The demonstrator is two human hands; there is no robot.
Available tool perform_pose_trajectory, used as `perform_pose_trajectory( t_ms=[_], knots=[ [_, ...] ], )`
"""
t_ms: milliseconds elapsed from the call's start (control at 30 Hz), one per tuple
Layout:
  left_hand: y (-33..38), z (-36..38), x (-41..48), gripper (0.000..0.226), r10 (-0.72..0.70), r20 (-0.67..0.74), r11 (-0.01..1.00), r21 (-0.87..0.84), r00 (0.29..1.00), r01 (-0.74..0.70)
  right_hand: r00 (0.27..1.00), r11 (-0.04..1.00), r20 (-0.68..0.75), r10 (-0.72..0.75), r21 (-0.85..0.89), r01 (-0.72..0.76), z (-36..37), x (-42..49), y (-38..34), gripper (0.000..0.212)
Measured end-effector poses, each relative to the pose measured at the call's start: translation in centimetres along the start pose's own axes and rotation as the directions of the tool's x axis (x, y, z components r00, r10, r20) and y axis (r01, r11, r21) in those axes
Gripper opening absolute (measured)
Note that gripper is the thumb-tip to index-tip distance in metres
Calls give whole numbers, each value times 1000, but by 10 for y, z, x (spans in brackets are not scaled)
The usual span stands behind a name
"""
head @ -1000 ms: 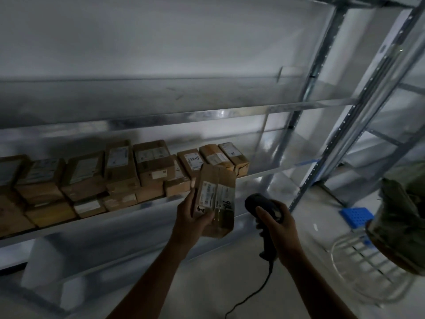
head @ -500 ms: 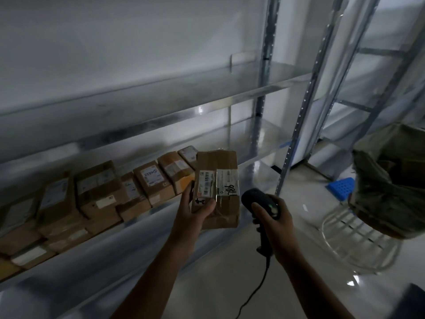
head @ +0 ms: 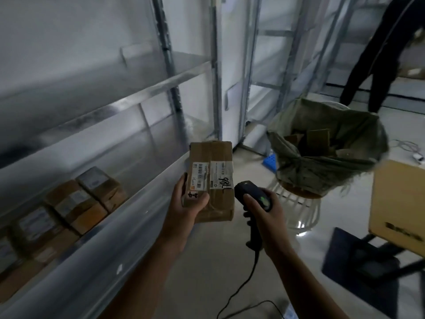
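Head view: left grip (head: pixel 186 209) clamped the parcel (head: pixel 212 157) just right of the shelf (head: pixel 138 210), labels turned up, presumably for scanning; right grip (head: pixel 266 215) clamped the scanner (head: pixel 249 194) farther right of the shelf.

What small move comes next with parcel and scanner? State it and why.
Probably tilt the scanner toward the barcode labels: the left hand holds the parcel label-side up, while the right hand grips the scanner beside it.
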State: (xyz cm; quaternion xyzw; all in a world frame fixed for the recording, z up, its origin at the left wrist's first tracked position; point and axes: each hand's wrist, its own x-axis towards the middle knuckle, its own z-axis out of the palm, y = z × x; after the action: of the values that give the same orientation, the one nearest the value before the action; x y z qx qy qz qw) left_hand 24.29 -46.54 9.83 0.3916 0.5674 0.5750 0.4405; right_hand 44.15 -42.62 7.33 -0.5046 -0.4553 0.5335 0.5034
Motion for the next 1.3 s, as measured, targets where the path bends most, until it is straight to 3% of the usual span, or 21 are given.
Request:
perform_pose_trajectory(
  t_ms=[200,367,633,933,1167,1300],
  knots=[
    [-2,63,46,72,-20,152,1000,27,988,16,985,1000,-171,-18,-14,16,-49,32,-3,34],
    [-2,107,97,50,-35,258,998,-33,966,45,953,999,-301,-33,-18,29,-74,70,-10,41],
    [2,155,213,66,-18,434,996,-68,901,52,909,992,-405,-100,-111,60,-83,167,-37,44],
    [2,191,332,64,-35,487,994,-78,873,83,866,987,-481,-138,-142,79,-70,268,-52,64],
    [-6,251,380,62,-90,581,989,-42,809,140,815,987,-561,-144,-138,80,-105,311,-57,58],
    [-11,292,405,53,-131,572,983,-30,810,179,785,994,-611,-106,-69,81,-138,338,-50,59]
  ],
)
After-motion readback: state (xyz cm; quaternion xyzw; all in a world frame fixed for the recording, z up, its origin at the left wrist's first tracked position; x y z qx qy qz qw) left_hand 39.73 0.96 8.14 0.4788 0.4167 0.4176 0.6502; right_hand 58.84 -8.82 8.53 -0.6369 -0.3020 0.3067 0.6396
